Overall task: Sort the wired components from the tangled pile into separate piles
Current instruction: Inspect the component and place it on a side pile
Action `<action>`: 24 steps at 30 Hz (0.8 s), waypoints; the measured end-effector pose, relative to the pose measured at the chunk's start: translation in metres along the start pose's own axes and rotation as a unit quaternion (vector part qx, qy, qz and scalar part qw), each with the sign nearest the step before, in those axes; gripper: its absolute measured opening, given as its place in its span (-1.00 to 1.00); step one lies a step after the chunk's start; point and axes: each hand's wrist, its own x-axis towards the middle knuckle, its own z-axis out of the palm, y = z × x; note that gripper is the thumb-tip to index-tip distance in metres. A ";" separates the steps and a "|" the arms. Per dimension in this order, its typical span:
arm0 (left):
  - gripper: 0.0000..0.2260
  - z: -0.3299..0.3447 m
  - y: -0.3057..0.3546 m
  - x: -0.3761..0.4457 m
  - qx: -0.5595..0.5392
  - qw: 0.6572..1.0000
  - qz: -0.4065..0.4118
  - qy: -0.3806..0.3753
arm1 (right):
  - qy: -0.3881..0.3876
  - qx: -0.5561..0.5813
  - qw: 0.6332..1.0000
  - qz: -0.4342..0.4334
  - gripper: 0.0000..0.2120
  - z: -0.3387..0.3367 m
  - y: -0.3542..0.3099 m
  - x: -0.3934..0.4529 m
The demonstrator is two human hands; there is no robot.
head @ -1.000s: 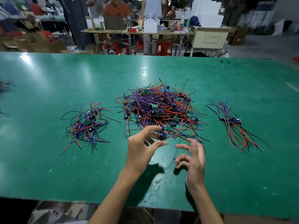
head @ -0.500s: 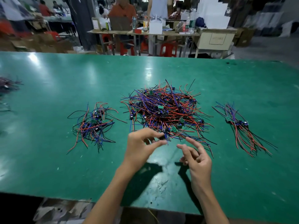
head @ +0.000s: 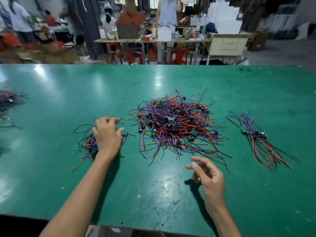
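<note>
A busy workshop floor behind, people standing at a cluttered far table (head: 153, 40) with red stools (head: 177, 56) under it, and up front a wide green table (head: 68, 177), scuffed and shiny near its front edge. Dead centre sits the tangled pile (head: 174, 124): red, blue, purple and black leads knotted around small green circuit boards and dark capacitors. Off to the right, well apart from it, lies the right pile (head: 256, 139), a small bundle with its wires combed out toward the near right. On the other side, the left pile (head: 89, 144) is a looser knot of the same wired components. The left hand (head: 106, 135) is down on top of that left pile, palm down, fingers spread and bent over the wires; whether it pinches a piece underneath cannot be told. The right hand (head: 209, 175) hangs above bare green just near of the tangled pile, fingers loosely curled, thumb and forefinger extended, holding nothing. Far left, at the table's edge, a blurred dark wire clump (head: 8, 98).
</note>
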 end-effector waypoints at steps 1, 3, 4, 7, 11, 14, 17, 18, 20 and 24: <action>-0.76 0.005 0.009 0.002 0.014 0.999 0.044 -0.020 | 0.000 -0.004 1.000 0.000 -0.81 0.001 0.000 0.000; -0.71 0.018 0.028 0.010 0.049 0.992 0.066 -0.095 | 0.000 -0.007 1.000 0.003 -0.80 0.002 -0.001 0.001; -0.62 0.025 0.037 0.014 0.066 0.986 0.052 -0.146 | -0.002 -0.008 1.000 0.005 -0.79 0.002 -0.001 0.001; -0.53 0.046 0.054 0.016 0.072 0.971 0.010 -0.226 | -0.013 -0.017 1.000 0.004 -0.77 0.002 -0.002 0.001; -0.70 0.050 0.059 0.002 -0.024 0.982 -0.037 -0.183 | -0.021 -0.027 0.999 0.004 -0.75 0.001 -0.002 0.000; -0.77 0.030 0.065 -0.021 -0.184 0.963 -0.113 -0.164 | -0.023 -0.035 0.999 0.000 -0.76 0.000 -0.001 0.002; -0.75 -0.011 0.076 -0.052 -0.475 0.835 -0.181 -0.212 | -0.028 -0.039 0.999 -0.003 -0.76 0.000 -0.001 0.003; -0.71 -0.026 0.080 -0.063 -0.540 0.789 -0.179 -0.232 | -0.029 -0.041 0.999 -0.004 -0.76 0.000 -0.001 0.003; -0.61 -0.051 0.087 -0.081 -0.605 0.735 -0.155 -0.262 | -0.031 -0.042 0.999 -0.003 -0.77 0.001 -0.002 0.002; -0.58 -0.078 0.100 -0.091 -0.638 0.710 -0.134 -0.266 | -0.032 -0.033 0.999 0.002 -0.79 0.004 -0.003 0.000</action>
